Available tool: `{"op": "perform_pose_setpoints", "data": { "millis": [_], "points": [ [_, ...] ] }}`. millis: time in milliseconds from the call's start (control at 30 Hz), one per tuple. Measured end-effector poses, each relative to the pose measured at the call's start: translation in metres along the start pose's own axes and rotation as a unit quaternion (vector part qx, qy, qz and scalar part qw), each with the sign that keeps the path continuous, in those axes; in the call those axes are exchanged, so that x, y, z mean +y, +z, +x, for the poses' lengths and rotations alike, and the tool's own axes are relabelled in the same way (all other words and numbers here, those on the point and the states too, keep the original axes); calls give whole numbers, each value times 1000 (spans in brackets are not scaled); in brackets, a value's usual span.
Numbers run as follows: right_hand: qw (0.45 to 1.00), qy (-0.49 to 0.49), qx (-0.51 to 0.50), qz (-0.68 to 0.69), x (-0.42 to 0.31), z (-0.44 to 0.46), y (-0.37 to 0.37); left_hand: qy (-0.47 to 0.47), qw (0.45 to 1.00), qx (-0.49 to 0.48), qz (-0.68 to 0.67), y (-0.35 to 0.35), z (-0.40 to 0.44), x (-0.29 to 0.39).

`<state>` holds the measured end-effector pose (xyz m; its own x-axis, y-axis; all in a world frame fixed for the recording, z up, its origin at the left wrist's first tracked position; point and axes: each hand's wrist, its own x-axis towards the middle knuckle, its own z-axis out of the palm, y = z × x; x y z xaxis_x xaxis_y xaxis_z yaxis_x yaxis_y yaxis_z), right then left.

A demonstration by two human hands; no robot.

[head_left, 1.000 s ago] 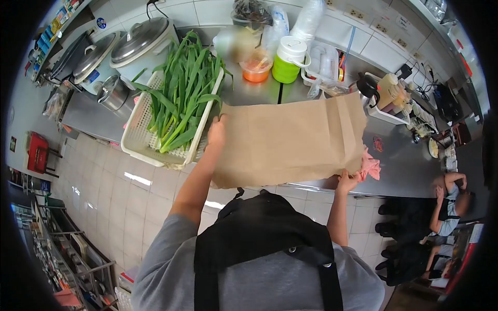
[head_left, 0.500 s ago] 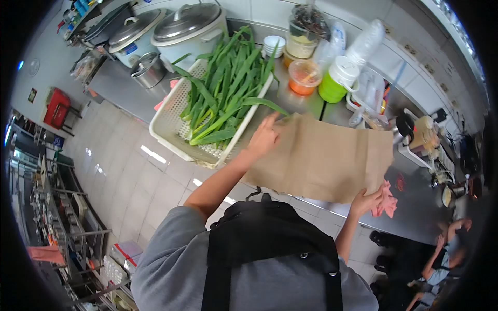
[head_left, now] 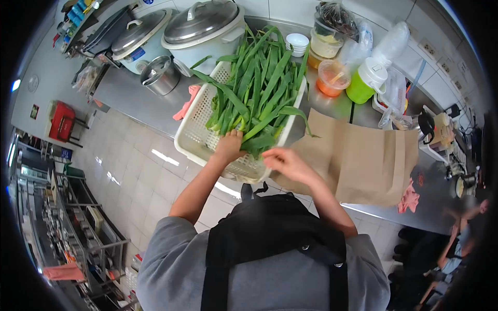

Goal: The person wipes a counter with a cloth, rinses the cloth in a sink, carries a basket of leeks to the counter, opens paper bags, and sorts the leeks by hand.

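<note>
A cream perforated plastic basket point(head_left: 193, 136) is heaped with long green leeks point(head_left: 259, 85). My left hand point(head_left: 229, 147) reaches over its near side, the fingers curled around the pale lower ends of some leeks. At the basket's near right corner is my right hand point(head_left: 290, 165), fingers loosely bent and apart, fingertips close to the leek ends; whether they touch is unclear. A flattened brown paper sheet or bag point(head_left: 358, 160) with fold creases lies right of the basket, partly behind my right forearm.
Lidded pots point(head_left: 199, 23) and a small steel pot point(head_left: 160, 75) stand behind the basket. Farther right are white bowls point(head_left: 296, 43), an orange-filled tub point(head_left: 333, 79) and a green jug point(head_left: 367, 82). A pink cloth point(head_left: 409, 198) lies by the paper. Another person point(head_left: 451, 254) is at lower right.
Both hands have left the brown paper and moved left to the basket. My left hand has taken hold of leek ends. The view has shifted, so the counter things appear farther right.
</note>
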<state>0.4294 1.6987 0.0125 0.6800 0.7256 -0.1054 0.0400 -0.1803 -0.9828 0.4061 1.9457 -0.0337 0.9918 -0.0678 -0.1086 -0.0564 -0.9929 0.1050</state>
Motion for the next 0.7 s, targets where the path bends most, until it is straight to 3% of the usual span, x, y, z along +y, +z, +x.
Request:
{"op": "perform_pose_setpoints", "data": {
  "millis": [33, 67, 167, 200, 267, 333, 433, 533, 600, 633, 700],
  "points": [
    [997, 19, -58, 50, 7, 7, 19, 22, 1000, -2, -5, 5, 6, -9],
    [997, 23, -52, 49, 5, 13, 37, 29, 1000, -3, -8, 3, 8, -19],
    [975, 149, -79, 141, 2, 35, 70, -11, 977, -19, -212, -11, 12, -47],
    [976, 149, -68, 144, 1, 41, 77, 0, 977, -22, -211, -16, 11, -52],
    [964, 176, 108, 167, -3, 53, 93, 7, 947, 22, -319, -25, 4, -59],
    [960, 176, 133, 173, -13, 63, 102, 31, 945, 25, -325, -31, -5, -47],
    [925, 50, 316, 204, 6, 89, 118, 103, 923, -6, -371, -38, -24, -31],
    [911, 108, 298, 263, 14, 86, 91, 151, 884, -45, -439, -67, -34, -29],
    [901, 94, 305, 293, -36, 64, 82, 163, 833, -77, -523, -82, -27, -50],
    [903, 95, 312, 280, -47, 55, 70, 107, 832, -54, -542, -78, -20, -63],
    [917, 48, 315, 241, -90, 29, 40, 83, 867, 51, -489, -65, 6, -88]
  ]
}}
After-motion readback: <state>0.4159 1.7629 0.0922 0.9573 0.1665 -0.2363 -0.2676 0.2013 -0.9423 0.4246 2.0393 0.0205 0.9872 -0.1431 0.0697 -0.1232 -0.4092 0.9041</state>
